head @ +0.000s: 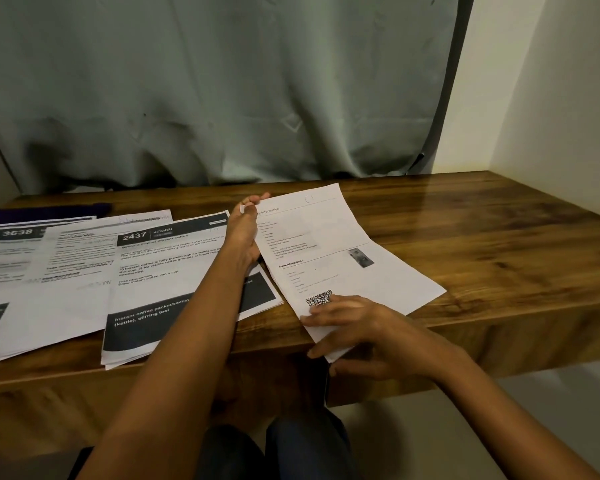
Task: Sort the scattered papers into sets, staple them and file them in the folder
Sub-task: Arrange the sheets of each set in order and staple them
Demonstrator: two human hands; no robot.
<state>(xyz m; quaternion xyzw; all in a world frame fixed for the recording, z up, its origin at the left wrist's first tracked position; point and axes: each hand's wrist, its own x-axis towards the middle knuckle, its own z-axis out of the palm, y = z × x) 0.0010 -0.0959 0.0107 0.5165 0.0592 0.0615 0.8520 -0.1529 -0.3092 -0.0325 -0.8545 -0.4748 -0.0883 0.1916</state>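
**QR-code sheets held at both ends, right of the paper spread**

Counter [499, 237]: dark glossy wood, with a grey-green curtain [222, 81] hanging behind it.

QR-code sheets [343, 244]: a thin stack, with several layered edges visible along its left side. It lies at an angle, right of centre. Its near end overhangs the counter's front edge.

Left hand [245, 233]: arm stretched forward, hand seen edge-on along the stack's left side. Its fingers [253, 202] are drawn together at the far-left corner and touch the paper. Whether they pinch the corner cannot be told.

Right hand [357, 327]: fingers spread on top of the near end, just below the QR code, with the thumb beneath the overhang — the stack is clamped between them.

2437 KITCHEN sheets [174, 271]: just left of the QR stack and partly under the left forearm. Their near edge pokes past the counter front.

Text sheet [77, 258]: further left, overlapped by the 2437 set.

3638 sheet [11, 244]: far left, partly under the text sheet.

Dark purple item [49, 211]: back left, mostly covered by the papers — what it is cannot be told.

Knees in dark trousers [291, 445]: below the counter.
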